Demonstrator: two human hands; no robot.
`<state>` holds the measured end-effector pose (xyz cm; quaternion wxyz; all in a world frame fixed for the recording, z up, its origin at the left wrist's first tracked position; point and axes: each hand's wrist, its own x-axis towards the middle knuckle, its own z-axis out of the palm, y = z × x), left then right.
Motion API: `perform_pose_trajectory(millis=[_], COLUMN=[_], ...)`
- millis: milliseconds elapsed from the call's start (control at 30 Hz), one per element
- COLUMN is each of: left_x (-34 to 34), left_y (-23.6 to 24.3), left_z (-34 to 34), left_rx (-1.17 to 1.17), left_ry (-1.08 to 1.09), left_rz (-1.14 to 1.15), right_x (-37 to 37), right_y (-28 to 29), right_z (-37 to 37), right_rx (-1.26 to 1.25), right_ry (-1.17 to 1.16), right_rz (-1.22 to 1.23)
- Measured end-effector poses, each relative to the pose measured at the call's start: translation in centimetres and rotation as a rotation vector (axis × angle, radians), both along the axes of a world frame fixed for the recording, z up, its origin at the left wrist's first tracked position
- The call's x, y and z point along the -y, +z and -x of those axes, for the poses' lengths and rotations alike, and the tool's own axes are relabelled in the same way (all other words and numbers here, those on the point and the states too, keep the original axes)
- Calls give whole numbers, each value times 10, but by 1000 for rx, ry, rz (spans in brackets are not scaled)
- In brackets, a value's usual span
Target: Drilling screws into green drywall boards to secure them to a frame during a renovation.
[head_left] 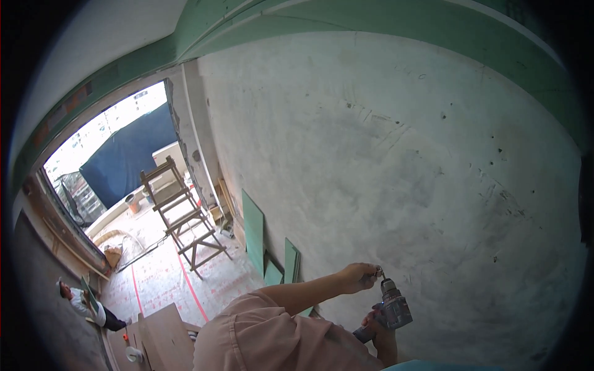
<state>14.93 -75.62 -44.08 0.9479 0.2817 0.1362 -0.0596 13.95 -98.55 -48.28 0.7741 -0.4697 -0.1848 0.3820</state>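
At the lower middle my left hand is raised, its fingers closed at the tip of the drill bit around something small that I cannot make out. Below it my right hand grips a cordless drill with a grey chuck and dark body, pointed upward. Part of my left forearm and pink sleeve crosses the lower edge. Behind both hands is a mottled grey plaster wall.
Green boards lean along the wall. A wooden stand stands by the bright opening. A co-worker holds a green sheet at lower left, beside wooden boards. Green panelling runs along the top.
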Motion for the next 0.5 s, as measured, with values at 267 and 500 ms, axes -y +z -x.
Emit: perform_pose_trajectory(millis=[267, 500], left_x=[4, 15], left_y=[-2, 4], left_z=[-2, -11], left_rx=[116, 16], left_ry=[73, 18], left_rz=[51, -22], right_x=[4, 7], right_y=[11, 16], right_z=[8, 18], right_rx=[6, 2], right_ry=[-63, -94], right_rz=[-21, -39])
